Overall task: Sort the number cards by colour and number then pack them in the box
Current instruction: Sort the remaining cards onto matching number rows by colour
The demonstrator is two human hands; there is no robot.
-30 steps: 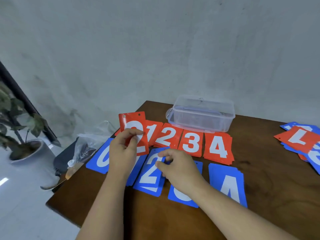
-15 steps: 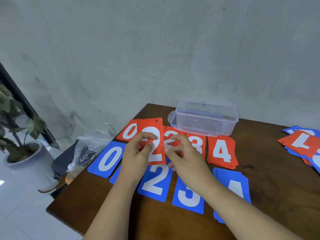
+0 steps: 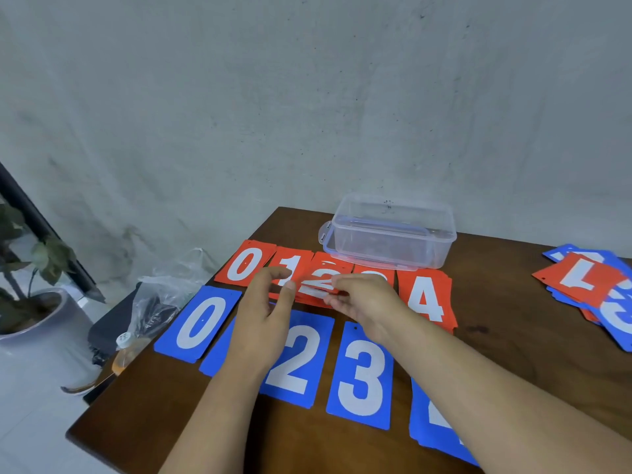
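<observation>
Red card (image 3: 319,285), white 2 (blurred), tilted in right hand (image 3: 367,302).

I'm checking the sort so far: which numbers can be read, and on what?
"0" first red card
"1" second red card, partly hidden
"2" third red card, partly hidden
"4" fifth red card
"0" first blue card
"2" third blue card
"3" fourth blue card
"7" red card on right pile, upside down
Other cards hidden or cut off.
</observation>
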